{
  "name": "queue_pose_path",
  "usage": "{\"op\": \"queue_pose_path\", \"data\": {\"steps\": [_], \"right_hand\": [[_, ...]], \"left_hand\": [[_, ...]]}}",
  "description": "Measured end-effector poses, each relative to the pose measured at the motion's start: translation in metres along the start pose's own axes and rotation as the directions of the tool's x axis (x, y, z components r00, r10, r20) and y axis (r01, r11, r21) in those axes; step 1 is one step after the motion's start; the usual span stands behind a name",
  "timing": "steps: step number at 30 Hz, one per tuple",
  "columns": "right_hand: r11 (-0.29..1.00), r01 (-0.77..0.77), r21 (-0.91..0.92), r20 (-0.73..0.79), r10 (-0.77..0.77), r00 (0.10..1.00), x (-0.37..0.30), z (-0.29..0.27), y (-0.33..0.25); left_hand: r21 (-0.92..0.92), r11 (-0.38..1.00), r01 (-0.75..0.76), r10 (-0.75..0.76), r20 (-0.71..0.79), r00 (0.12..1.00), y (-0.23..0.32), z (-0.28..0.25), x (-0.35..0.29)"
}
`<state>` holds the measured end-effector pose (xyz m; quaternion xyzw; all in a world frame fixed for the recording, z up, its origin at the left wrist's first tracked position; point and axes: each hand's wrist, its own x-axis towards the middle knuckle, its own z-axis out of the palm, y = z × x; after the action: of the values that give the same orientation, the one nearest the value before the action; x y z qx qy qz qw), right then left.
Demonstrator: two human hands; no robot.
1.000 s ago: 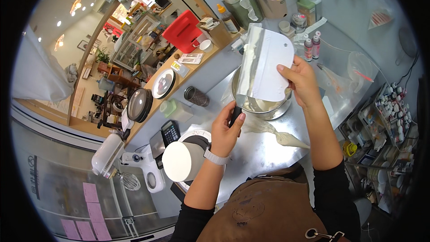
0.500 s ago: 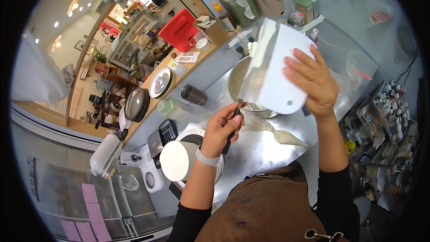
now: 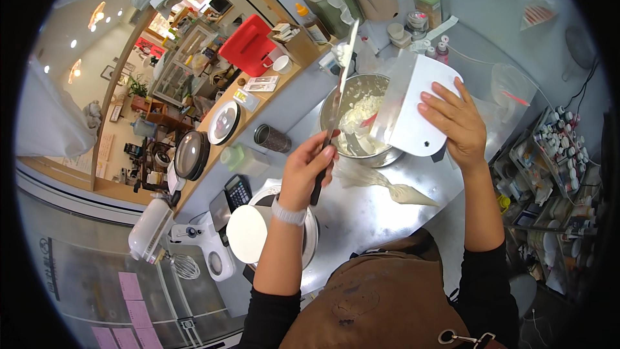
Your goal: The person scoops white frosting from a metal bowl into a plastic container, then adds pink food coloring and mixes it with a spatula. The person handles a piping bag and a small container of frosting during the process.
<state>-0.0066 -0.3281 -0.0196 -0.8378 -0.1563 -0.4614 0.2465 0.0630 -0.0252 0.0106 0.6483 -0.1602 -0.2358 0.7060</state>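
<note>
My left hand [image 3: 301, 171] is closed round the dark handle of an icing spatula [image 3: 334, 111], its long blade raised edge-on with white cream near the tip. In my right hand [image 3: 457, 123] is a wide scraper [image 3: 427, 106] with a white grip and a clear-looking blade edge. Behind and between them stands a metal bowl [image 3: 330, 106] holding white cream [image 3: 359, 115] and a red-tipped utensil [image 3: 369, 121]. A smooth white cake [image 3: 247, 235] sits on a round turntable [image 3: 311, 240], partly behind my left forearm. Below the bowl lies a filled piping bag [image 3: 408, 194].
Left of the cake stand a white stand mixer [image 3: 213, 245] and a calculator [image 3: 237, 189]. A dark tumbler [image 3: 272, 137] is by the ledge. Small bottles [image 3: 442, 50] and a tool holder [image 3: 374, 1] line the back. Packed shelves [image 3: 555, 174] stand at right.
The spatula has come away from the scraper's edge, moving left and turning edge-on. The scraper has dropped slightly, bringing the cream in the bowl into view. Both hands keep their holds.
</note>
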Motion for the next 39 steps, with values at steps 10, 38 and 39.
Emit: {"op": "queue_pose_path", "data": {"steps": [10, 38, 39], "right_hand": [[0.599, -0.47, 0.649, -0.286, 0.764, 0.579, -0.071, 0.0, -0.005], [0.116, -0.665, 0.737, 0.569, 0.423, 0.705, 0.016, 0.099, -0.139], [0.101, -0.709, 0.698, 0.627, 0.393, 0.672, 0.023, 0.107, -0.15]], "left_hand": [[0.856, 0.502, 0.126, 0.093, -0.199, 0.976, -0.092, 0.0, 0.097], [-0.557, 0.769, -0.313, -0.291, -0.741, 0.605, -0.184, -0.153, -0.338], [-0.618, 0.737, -0.275, -0.354, -0.699, 0.621, -0.178, -0.145, -0.34]]}}
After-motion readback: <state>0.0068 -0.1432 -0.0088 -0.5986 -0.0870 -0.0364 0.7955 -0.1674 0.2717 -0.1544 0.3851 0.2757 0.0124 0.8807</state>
